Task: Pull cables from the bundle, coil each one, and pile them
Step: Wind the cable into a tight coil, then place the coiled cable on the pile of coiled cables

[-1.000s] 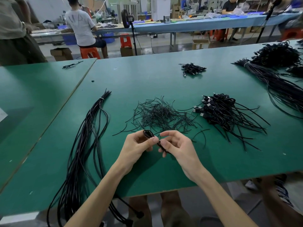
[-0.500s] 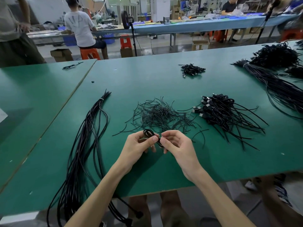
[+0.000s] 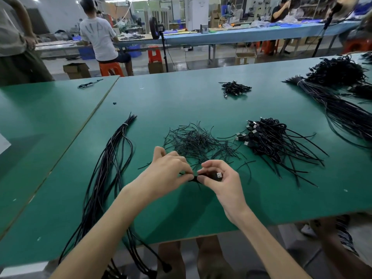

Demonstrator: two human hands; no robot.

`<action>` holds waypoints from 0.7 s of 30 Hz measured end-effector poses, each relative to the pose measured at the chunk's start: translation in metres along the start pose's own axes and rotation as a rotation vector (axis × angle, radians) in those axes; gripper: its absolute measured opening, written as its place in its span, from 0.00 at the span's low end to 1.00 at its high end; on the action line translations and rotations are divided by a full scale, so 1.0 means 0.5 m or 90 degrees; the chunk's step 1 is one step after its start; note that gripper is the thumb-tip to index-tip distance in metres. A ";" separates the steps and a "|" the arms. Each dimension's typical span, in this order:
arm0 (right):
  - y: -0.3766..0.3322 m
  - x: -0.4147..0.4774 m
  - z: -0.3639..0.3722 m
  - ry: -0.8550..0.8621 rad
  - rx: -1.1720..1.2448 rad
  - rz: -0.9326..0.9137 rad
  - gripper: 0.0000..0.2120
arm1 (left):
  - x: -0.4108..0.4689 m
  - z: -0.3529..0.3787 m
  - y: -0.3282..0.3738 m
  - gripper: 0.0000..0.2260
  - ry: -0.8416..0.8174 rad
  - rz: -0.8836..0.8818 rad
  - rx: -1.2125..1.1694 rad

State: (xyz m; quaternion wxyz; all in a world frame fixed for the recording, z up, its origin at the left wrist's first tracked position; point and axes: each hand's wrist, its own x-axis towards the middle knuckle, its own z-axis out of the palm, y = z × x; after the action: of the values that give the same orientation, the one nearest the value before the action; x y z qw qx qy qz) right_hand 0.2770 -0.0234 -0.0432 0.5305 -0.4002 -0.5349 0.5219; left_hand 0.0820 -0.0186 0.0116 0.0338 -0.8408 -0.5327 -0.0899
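Two hands, both busy on one cable (image 3: 193, 179). Our left hand (image 3: 169, 174) pinches its middle, back of the hand toward us. Our right hand (image 3: 219, 178) has its fingers curled round the coiled part, with the metal plug (image 3: 219, 175) poking out. Half a second ago the little loop stood up in the left fingers and no plug showed. So we reckon the coil's done and a tie is getting twisted on, though any tie there is too thin to make out. Just beyond sit the loose ties (image 3: 197, 141). The pile of finished cables (image 3: 267, 137), probably where this one's headed, is off to the right. The long bundle (image 3: 108, 168) lies left on the worktop (image 3: 261, 198).
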 end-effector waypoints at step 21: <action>0.017 0.008 0.004 0.031 -0.025 0.035 0.09 | 0.122 -0.020 -0.003 0.08 -0.132 -0.329 -0.883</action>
State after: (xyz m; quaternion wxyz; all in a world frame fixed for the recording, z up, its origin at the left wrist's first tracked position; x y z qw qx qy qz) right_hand 0.2735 -0.0185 -0.0509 0.5210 -0.4371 -0.5209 0.5159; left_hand 0.1049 0.0345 0.0326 -0.5766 -0.5218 -0.5348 -0.3306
